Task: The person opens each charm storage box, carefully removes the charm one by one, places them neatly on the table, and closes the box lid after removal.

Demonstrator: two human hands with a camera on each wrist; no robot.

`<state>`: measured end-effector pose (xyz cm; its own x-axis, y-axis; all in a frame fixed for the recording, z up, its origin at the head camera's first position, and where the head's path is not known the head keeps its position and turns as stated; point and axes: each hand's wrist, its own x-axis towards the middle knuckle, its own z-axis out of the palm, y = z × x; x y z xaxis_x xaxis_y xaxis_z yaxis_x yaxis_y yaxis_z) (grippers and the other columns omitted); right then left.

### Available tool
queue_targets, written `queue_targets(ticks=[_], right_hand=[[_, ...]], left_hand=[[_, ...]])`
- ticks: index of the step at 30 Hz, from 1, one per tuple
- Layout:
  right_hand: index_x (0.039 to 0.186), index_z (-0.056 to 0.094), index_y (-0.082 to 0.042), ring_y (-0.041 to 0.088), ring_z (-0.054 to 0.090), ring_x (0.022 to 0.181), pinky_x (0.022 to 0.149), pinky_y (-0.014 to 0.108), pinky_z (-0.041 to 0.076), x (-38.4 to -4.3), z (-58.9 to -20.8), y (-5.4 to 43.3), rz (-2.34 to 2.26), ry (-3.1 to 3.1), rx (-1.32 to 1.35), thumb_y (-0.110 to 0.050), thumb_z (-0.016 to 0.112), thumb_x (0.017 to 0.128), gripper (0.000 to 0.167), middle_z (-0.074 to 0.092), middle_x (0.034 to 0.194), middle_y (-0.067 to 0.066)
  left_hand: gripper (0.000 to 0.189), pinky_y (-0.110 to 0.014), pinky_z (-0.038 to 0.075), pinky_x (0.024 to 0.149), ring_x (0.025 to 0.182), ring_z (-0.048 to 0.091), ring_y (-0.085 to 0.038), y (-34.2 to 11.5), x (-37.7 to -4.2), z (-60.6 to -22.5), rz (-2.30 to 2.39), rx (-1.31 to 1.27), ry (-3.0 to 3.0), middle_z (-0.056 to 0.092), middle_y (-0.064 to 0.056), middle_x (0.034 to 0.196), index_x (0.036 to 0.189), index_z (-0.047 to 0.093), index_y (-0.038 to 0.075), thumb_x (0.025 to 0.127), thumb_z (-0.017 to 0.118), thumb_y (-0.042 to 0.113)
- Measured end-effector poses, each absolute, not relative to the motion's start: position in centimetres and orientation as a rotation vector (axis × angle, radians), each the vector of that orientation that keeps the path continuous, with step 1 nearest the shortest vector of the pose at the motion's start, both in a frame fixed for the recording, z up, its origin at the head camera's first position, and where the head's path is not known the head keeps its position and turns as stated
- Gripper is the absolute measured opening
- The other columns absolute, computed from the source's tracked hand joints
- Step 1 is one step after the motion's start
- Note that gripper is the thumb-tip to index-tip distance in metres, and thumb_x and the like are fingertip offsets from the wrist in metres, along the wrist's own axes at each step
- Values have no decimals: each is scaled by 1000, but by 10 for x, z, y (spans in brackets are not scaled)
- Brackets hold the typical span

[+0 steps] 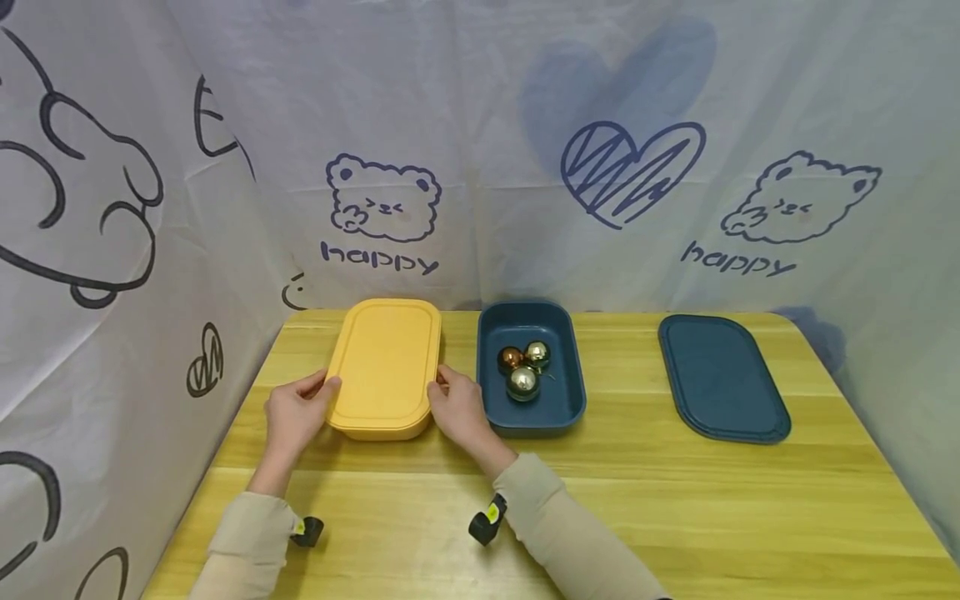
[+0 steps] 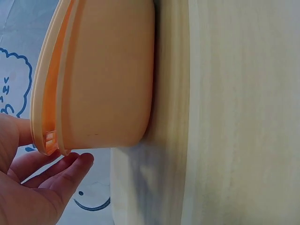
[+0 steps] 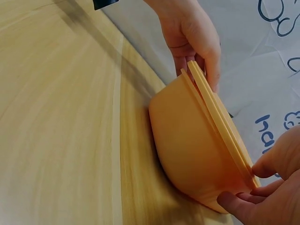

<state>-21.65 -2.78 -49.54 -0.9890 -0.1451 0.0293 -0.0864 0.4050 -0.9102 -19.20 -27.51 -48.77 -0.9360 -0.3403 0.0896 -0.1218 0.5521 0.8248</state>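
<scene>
A yellow lid (image 1: 386,362) lies over a yellow box (image 1: 382,434) at the left of the table. Between the lid's edge and the box's rim (image 2: 64,93), the left wrist view shows a narrow gap. My left hand (image 1: 296,412) pinches the lid's left edge, thumb on top and fingers under the rim. On the opposite side my right hand (image 1: 461,408) grips the lid's right edge; in the right wrist view its thumb (image 3: 268,165) lies at the lid and the fingers reach below the rim. The lid hides the box's inside.
Close to my right hand stands an open dark blue box (image 1: 566,408) holding three shiny ornament balls (image 1: 522,383). A dark blue lid (image 1: 726,379) lies flat farther right on the wooden table (image 1: 675,517). A printed white cloth (image 1: 510,233) hangs behind the table.
</scene>
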Motion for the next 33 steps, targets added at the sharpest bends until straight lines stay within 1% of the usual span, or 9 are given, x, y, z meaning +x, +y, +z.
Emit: queue_targets(ticks=[11, 16, 18, 20, 22, 24, 29, 30, 33], right_hand=[[132, 70, 2, 32, 74, 112, 93, 44, 62, -217, -490, -25, -1677, 2635, -221, -11, 59, 101, 36, 75, 124, 19], [134, 70, 1, 28, 72, 108, 93, 42, 60, -218, -487, -24, -1673, 2648, -205, -11, 59, 99, 39, 76, 118, 16], [134, 70, 1, 26, 71, 106, 92, 40, 59, -218, -485, -24, -1677, 2649, -200, -11, 59, 99, 39, 76, 116, 15], [133, 71, 2, 26, 70, 105, 92, 40, 59, -218, -483, -24, -1683, 2649, -196, -10, 60, 98, 38, 76, 114, 15], [133, 70, 2, 27, 70, 106, 93, 40, 59, -217, -481, -24, -1703, 2630, -185, -10, 60, 98, 39, 76, 115, 16], [134, 70, 3, 28, 71, 107, 94, 41, 60, -217, -478, -23, -1729, 2610, -164, -11, 62, 98, 39, 75, 116, 16], [137, 69, 0, 27, 73, 106, 95, 41, 60, -218, -475, -19, -1788, 2571, -124, -14, 64, 98, 42, 76, 117, 17], [137, 69, 0, 24, 74, 101, 92, 38, 61, -218, -475, -18, -1800, 2556, -123, -14, 64, 98, 42, 76, 116, 17], [137, 69, -1, 31, 75, 87, 76, 26, 59, -220, -475, -16, -1844, 2494, -120, -14, 66, 98, 41, 77, 111, 15]], left_hand=[[45, -3, 40, 78, 118, 72, -37, -271, -187, -480, -1290, 419, -2552, 74, -18, 127, 135, 71, 8, 101, 70, 37], [44, -6, 41, 75, 109, 75, -36, -268, -187, -475, -1238, 405, -2525, 77, -19, 122, 135, 72, 8, 101, 69, 35], [43, -5, 42, 72, 100, 77, -27, -266, -187, -474, -1226, 402, -2512, 77, -20, 120, 134, 72, 7, 101, 70, 34], [42, -5, 43, 70, 89, 74, -11, -265, -187, -474, -1234, 404, -2496, 77, -20, 119, 134, 72, 7, 101, 70, 34], [42, -4, 44, 68, 82, 65, 6, -265, -188, -473, -1251, 400, -2475, 77, -20, 119, 133, 73, 7, 101, 71, 33], [41, -4, 45, 67, 76, 57, 17, -264, -188, -472, -1269, 391, -2456, 78, -21, 117, 132, 73, 6, 101, 71, 33], [43, -4, 47, 67, 74, 55, 21, -260, -189, -466, -1314, 378, -2418, 77, -23, 116, 132, 74, 6, 100, 72, 34], [43, -4, 47, 67, 75, 56, 20, -259, -189, -465, -1330, 380, -2408, 77, -23, 117, 132, 74, 6, 100, 72, 34], [43, -5, 49, 68, 76, 58, 19, -257, -189, -463, -1381, 387, -2373, 77, -26, 117, 132, 73, 4, 99, 73, 32]])
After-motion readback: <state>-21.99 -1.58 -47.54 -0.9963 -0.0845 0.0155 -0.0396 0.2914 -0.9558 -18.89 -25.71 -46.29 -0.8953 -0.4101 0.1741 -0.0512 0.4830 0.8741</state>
